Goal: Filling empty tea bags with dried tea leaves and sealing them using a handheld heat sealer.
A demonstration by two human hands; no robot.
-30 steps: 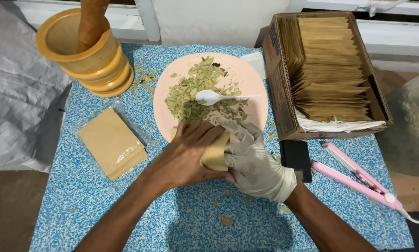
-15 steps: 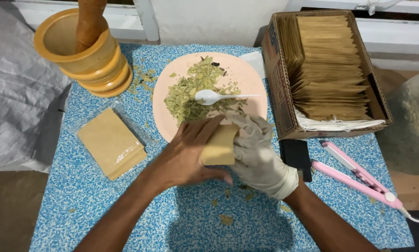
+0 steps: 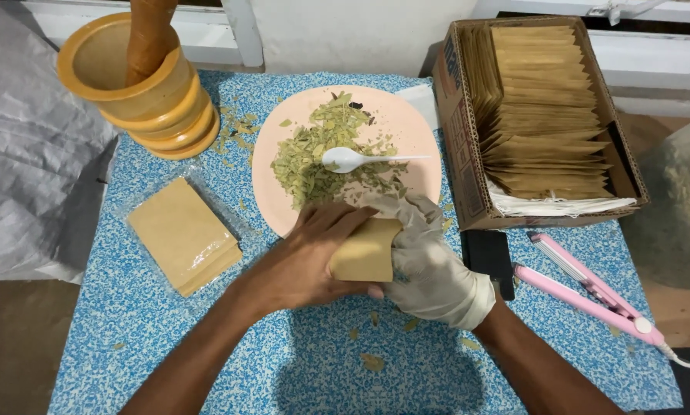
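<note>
Grip: your left hand (image 3: 303, 265) and your gloved right hand (image 3: 429, 261) both clasp the small brown paper packet (image 3: 364, 250) between them, just above the surface (image 3: 207, 346).
Change: a second ago the packet lay almost hidden under your fingers; now its flat face shows, turned up between both hands.
Meaning: you seem to be closing or flattening it, filled or nearly so.
Just beyond: pink plate (image 3: 414, 127) of dried leaves (image 3: 314, 154) with a white spoon (image 3: 349, 159).
Further out: stack of packets (image 3: 184, 234) to your left, cardboard box (image 3: 460, 138) of packets to your right, pink sealing tool (image 3: 591, 288), yellow mortar (image 3: 130, 84).
</note>
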